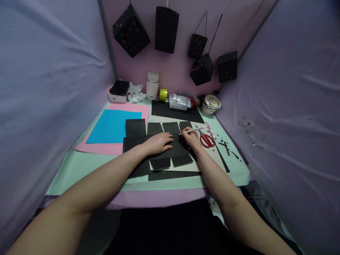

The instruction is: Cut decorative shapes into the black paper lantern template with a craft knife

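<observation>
A black sheet of card with flaps cut along its far and near edges lies on the table in front of me. My left hand rests flat on it, fingers stretched to the right. Between the fingers of my right hand is a slim white pen, its tip down at the card near the far flaps. Just right of that hand, red-handled scissors lie beside a pink craft knife. Under the card, a white sheet and more black card partly show.
Blue paper and pink paper lie at left; black scraps at right. Along the back stand a white bottle, yellow tape, a clear box and a lidded bowl. Black paper boxes hang above.
</observation>
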`<action>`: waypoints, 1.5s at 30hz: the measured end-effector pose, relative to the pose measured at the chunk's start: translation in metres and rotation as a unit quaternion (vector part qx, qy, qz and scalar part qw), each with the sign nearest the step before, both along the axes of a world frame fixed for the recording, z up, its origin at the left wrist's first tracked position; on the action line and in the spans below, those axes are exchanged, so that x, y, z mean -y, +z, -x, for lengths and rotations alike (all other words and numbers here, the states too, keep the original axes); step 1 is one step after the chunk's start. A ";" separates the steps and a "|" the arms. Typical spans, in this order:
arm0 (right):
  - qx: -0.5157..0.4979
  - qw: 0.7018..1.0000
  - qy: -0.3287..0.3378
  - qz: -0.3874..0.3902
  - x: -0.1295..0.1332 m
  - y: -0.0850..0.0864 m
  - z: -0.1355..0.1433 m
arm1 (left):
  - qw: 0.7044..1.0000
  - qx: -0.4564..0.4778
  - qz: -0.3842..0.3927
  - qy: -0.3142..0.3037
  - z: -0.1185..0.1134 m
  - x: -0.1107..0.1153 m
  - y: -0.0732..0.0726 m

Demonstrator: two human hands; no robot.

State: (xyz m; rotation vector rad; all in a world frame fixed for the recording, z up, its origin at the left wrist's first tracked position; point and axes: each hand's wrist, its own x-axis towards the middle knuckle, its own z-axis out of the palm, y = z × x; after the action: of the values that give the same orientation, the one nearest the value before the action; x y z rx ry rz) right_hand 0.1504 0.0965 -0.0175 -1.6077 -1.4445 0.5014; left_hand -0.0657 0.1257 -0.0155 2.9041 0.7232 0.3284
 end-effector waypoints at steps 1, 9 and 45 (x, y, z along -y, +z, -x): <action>0.001 1.000 -0.002 -0.001 0.000 0.000 0.000 | 1.000 0.000 0.000 0.000 0.000 0.000 0.000; 0.012 1.000 -0.005 0.000 0.001 0.002 0.001 | 1.000 0.004 0.004 -0.003 0.000 0.000 0.000; 0.027 1.000 -0.001 -0.003 0.001 0.000 -0.002 | 1.000 0.008 -0.003 -0.005 0.000 -0.001 -0.002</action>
State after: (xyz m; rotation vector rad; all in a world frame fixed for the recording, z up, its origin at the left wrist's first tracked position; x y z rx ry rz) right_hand 0.1523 0.0956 -0.0171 -1.6285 -1.4836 0.4552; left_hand -0.0655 0.1263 -0.0172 2.9059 0.7062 0.3528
